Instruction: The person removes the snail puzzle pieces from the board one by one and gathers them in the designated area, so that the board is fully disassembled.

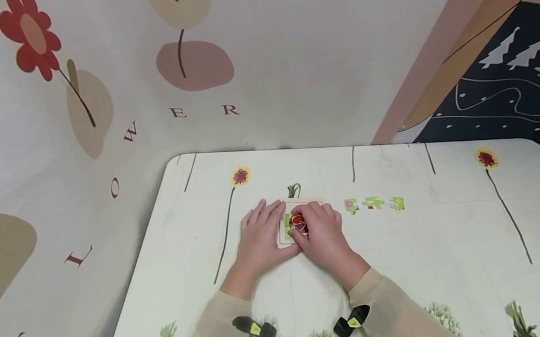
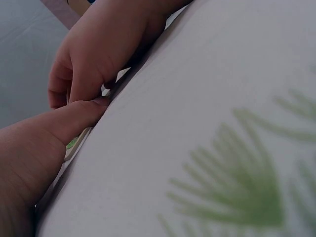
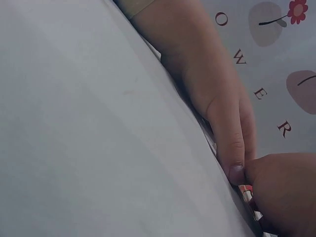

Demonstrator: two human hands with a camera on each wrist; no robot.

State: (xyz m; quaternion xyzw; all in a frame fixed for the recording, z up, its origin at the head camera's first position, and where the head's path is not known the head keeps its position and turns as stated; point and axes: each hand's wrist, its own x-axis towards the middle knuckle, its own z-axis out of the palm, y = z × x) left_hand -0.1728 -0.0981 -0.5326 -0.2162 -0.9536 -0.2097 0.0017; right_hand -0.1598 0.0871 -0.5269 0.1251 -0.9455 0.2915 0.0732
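A small jigsaw puzzle board (image 1: 284, 236) with a pale border lies on the table under both hands, its picture partly hidden by them. My left hand (image 1: 259, 242) rests along the board's left side, fingers straight and thumb stretched along the near edge. My right hand (image 1: 325, 235) is over the board's right part, its thumb and forefinger curled round a colourful puzzle piece (image 1: 298, 222) with red and purple on it. In the left wrist view, the left thumb (image 2: 81, 116) reaches to the right hand's fingertips. The right wrist view shows the two hands meeting at the board's edge.
Three loose green puzzle pieces lie in a row right of the board: one with a pink flower (image 1: 351, 206), a middle one (image 1: 373, 203) and a right one (image 1: 397, 203). The table (image 1: 444, 230) has a flower-print cover. A printed curtain (image 1: 288, 74) hangs behind it.
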